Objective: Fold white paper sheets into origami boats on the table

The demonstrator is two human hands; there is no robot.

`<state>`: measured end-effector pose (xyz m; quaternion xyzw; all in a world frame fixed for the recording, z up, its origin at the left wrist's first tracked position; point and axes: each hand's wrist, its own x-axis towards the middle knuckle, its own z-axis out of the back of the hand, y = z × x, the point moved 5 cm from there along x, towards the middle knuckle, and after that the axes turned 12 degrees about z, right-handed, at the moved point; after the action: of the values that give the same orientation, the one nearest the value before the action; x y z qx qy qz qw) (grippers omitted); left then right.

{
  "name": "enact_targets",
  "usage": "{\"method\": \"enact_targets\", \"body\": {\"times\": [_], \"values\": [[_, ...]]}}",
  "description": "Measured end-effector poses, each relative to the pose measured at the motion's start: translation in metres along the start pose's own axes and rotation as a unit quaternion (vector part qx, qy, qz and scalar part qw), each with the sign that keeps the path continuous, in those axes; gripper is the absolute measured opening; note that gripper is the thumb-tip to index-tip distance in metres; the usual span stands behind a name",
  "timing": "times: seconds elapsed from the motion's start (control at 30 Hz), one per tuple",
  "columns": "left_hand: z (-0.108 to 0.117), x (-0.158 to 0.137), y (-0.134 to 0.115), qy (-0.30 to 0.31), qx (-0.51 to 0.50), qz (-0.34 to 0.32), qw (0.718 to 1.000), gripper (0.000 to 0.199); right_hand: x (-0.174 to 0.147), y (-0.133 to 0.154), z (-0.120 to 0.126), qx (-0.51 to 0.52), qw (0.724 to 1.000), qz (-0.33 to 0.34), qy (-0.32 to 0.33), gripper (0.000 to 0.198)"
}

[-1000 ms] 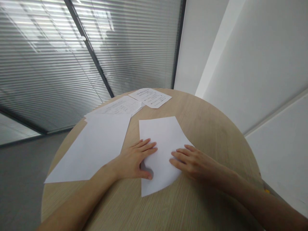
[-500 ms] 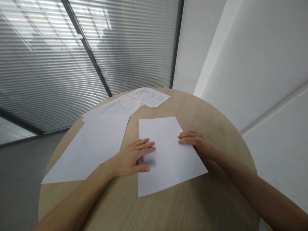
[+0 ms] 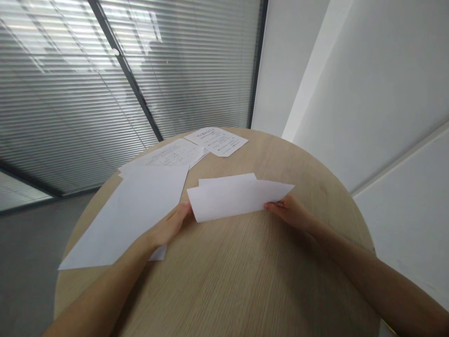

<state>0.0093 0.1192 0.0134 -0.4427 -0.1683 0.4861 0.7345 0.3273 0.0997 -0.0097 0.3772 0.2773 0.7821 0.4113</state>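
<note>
In the head view a blank white sheet of paper is bent over on itself at mid-table, its near edge raised and turned toward the far side. My right hand pinches the fold side at the right, thumb on the front and the other fingers mostly hidden. At the sheet's left end is my left hand, its closed fingers on the edge and partly hidden there. Under my left wrist and forearm lies another blank sheet, flat on the table.
Printed pages lie at the far left of the round wooden table, beside one more printed sheet at the back. Window blinds rise behind, and a white wall stands to the right.
The middle sheet lay flat under both hands; its near part is now lifted and bent over away from me. My left hand has moved left, from resting spread on the sheet to its edge.
</note>
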Motion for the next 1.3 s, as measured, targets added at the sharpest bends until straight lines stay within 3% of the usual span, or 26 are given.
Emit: {"method": "enact_targets", "body": {"times": [0.1,0.2,0.27,0.33,0.57,0.7,0.83,0.93,1.0,1.07,1.13,1.2,1.3], "values": [[-0.002,-0.001,-0.011,0.063,-0.023,0.021,0.998,0.056,-0.001,-0.003,0.0,-0.003,0.998,-0.07,0.003,0.023],[-0.006,-0.006,-0.019,0.142,-0.151,0.041,0.978,0.074,-0.002,-0.003,-0.001,0.004,0.994,-0.109,-0.004,0.024],[-0.01,-0.008,-0.019,0.164,-0.199,0.062,0.964,0.074,-0.002,0.0,-0.003,0.016,0.993,-0.112,-0.015,0.018],[-0.012,-0.007,-0.015,0.143,-0.202,0.097,0.964,0.067,-0.001,0.003,-0.004,0.028,0.992,-0.116,-0.027,0.022],[-0.014,-0.003,-0.015,0.004,-0.193,0.171,0.966,0.069,-0.006,0.006,-0.004,-0.017,0.984,-0.162,-0.075,0.078],[-0.008,-0.004,-0.015,-0.108,-0.078,0.185,0.974,0.083,-0.003,0.013,-0.002,-0.104,0.982,-0.143,-0.072,0.08],[-0.009,-0.005,-0.019,-0.156,0.088,0.185,0.966,0.075,0.002,0.02,-0.008,-0.184,0.977,-0.107,-0.003,0.05],[-0.011,-0.009,-0.032,-0.233,0.274,0.139,0.923,0.059,0.004,0.023,-0.012,-0.213,0.972,-0.096,0.03,0.042],[-0.019,-0.013,-0.046,-0.278,0.358,0.048,0.89,0.053,0.005,0.024,-0.013,-0.221,0.97,-0.094,0.037,0.042],[-0.034,-0.014,-0.056,-0.26,0.403,-0.059,0.875,0.05,0.005,0.025,-0.014,-0.224,0.969,-0.092,0.041,0.042],[-0.051,-0.014,-0.059,-0.204,0.431,-0.127,0.87,0.05,0.005,0.026,-0.014,-0.225,0.97,-0.085,0.044,0.041],[-0.062,-0.011,-0.056,-0.171,0.452,-0.136,0.865,0.053,0.006,0.026,-0.015,-0.226,0.969,-0.084,0.048,0.041],[-0.066,-0.006,-0.048,-0.167,0.46,-0.092,0.867,0.054,0.005,0.024,-0.015,-0.221,0.969,-0.095,0.051,0.04]]}}
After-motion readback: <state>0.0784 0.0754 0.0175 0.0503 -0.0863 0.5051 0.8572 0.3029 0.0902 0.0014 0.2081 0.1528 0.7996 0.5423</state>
